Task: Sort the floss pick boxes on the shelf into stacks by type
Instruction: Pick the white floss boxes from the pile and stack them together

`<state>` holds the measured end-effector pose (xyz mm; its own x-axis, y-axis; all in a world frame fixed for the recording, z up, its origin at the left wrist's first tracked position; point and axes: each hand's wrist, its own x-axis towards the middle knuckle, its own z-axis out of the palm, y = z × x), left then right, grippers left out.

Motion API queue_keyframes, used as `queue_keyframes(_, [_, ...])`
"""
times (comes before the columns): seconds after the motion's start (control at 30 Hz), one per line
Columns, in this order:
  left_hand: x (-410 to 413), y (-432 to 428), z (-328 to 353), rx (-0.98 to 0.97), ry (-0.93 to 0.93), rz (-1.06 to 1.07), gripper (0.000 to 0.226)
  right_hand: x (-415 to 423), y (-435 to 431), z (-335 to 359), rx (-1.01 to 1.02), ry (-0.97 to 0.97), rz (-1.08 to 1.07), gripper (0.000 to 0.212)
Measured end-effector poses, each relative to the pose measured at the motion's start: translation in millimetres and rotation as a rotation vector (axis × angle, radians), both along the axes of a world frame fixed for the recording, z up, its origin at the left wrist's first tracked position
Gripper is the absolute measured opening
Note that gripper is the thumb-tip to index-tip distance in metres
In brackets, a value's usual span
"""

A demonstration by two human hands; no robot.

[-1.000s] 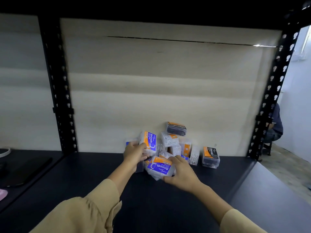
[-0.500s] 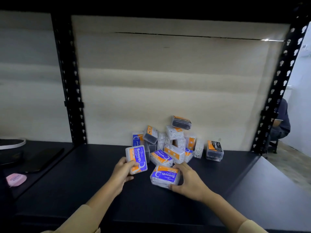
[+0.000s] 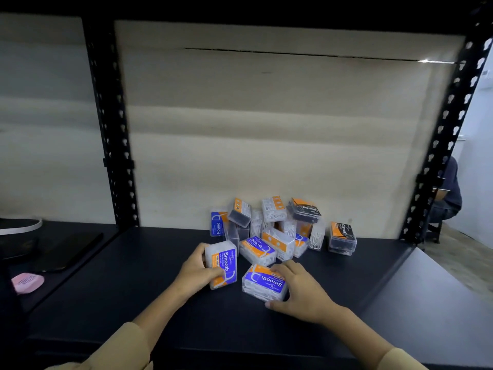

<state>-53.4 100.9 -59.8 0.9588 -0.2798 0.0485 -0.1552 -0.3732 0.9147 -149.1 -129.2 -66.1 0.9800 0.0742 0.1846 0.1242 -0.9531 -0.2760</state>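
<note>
My left hand grips a clear floss pick box with a blue and orange "Smooth" label, tilted upright on the dark shelf. Beside it my right hand holds a second "Smooth" box lying flat on the shelf, fingers curled over its right end. Behind them a loose pile of several boxes leans against the back board: another "Smooth" box, a blue "Round" box, and a black "Charcoal" box on top. A separate "Charcoal" box stands to the right.
Black perforated uprights stand at the left and right of the bay. On the left shelf lie a pink object, a dark flat item and a round dark thing. A seated person is beyond the right upright.
Both hands have drawn their "Smooth" boxes out of the pile toward the front of the shelf. The left box now stands next to the right one.
</note>
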Motion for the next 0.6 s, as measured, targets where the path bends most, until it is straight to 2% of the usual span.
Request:
queue_keyframes(0.17, [4.7, -0.8, 16.1, 0.199, -0.167, -0.078, 0.050, 4.1, 9.1, 7.8, -0.182, -0.073, 0.033, 0.074])
queue_keyframes(0.27, [6.9, -6.8, 29.6, 0.446, -0.278, -0.095, 0.061, 8.9, 19.1, 17.6, -0.256, -0.048, 0.051, 0.073])
queue_keyframes(0.37, [4.7, -15.8, 44.1, 0.707, -0.438, -0.136, 0.060, 18.3, 28.6, 27.4, -0.290, 0.041, 0.038, 0.075])
queue_keyframes(0.47, [3.3, -20.7, 53.3, 0.795, -0.492, -0.191, 0.050, 28.0, 34.9, 33.3, -0.250, 0.144, 0.022, 0.075])
queue_keyframes(0.6, [2.1, -19.2, 57.2, 0.801, -0.483, -0.219, 0.045, 34.7, 36.7, 40.9, -0.172, 0.194, 0.022, 0.072])
